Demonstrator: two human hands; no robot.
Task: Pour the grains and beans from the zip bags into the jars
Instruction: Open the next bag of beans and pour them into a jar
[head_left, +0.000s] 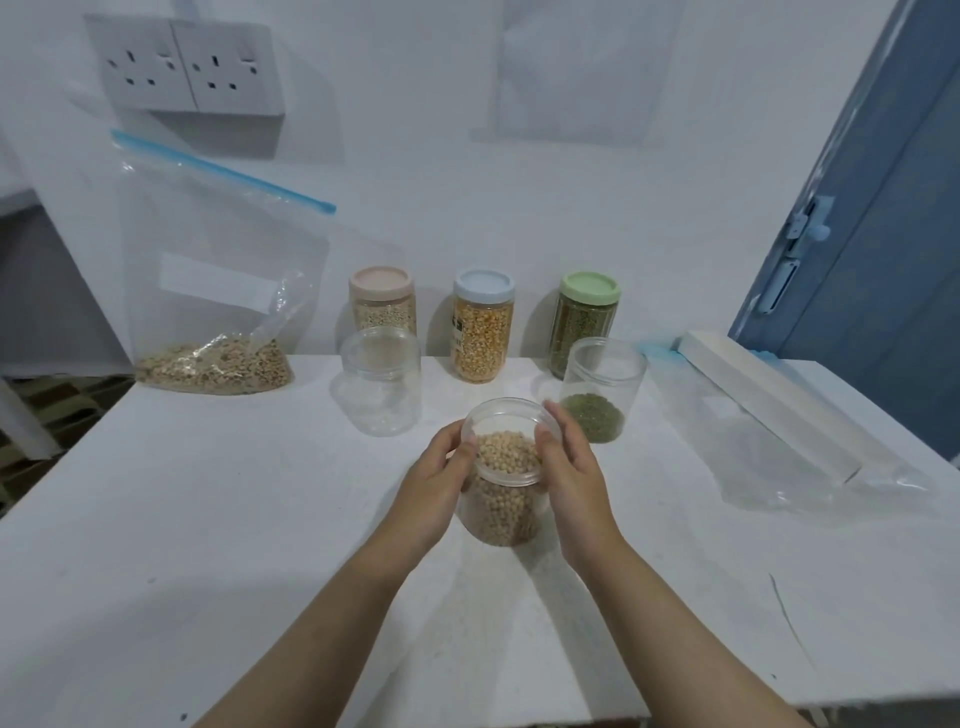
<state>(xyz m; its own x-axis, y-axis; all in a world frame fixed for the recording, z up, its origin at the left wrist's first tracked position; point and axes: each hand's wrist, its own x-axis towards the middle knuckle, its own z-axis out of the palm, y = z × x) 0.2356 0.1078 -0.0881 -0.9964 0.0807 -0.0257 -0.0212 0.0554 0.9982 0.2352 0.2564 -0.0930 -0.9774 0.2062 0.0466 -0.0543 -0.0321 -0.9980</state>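
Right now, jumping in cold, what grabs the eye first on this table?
Both hands, left hand and right hand, grip an open clear plastic jar of pale round beans at centre. At far left, a large clear zip bag with blue seal leans on the wall, mixed grains in its bottom. Three lidded jars line the back wall.

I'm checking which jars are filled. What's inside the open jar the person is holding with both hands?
The held jar contains pale round beans, seen through its open mouth and clear wall. The left hand and right hand cover parts of its sides, so the exact fill level is hidden.
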